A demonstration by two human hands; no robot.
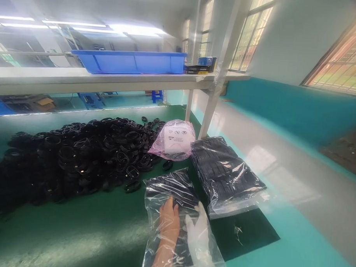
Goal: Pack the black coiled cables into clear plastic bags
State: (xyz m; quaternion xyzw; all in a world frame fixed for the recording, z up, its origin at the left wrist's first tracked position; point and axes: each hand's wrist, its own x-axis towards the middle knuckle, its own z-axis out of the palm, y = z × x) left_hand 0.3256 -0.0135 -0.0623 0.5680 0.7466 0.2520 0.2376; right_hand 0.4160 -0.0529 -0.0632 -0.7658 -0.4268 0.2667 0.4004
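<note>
A clear plastic bag [151, 218] lies in front of me, its far end packed with rows of black coiled cables [173, 188]. My bare left hand [168, 217] reaches into the bag, with its fingers bent round a dark cable coil at the near edge of the packed rows. Beside it, my right hand [198, 231] in a white glove also appears to be inside the bag. Its thumb is spread from its fingers, and the fingertips are against the packed cables. Film glare partly blurs both hands.
A large heap of black coiled cables [86, 157] covers the left of the green table [104, 232]. Behind the bag sits a pink plastic bag [177, 139] holding a white packet. A filled cable bag [223, 172] lies right. A shelf [133, 82] above carries a blue bin [133, 64].
</note>
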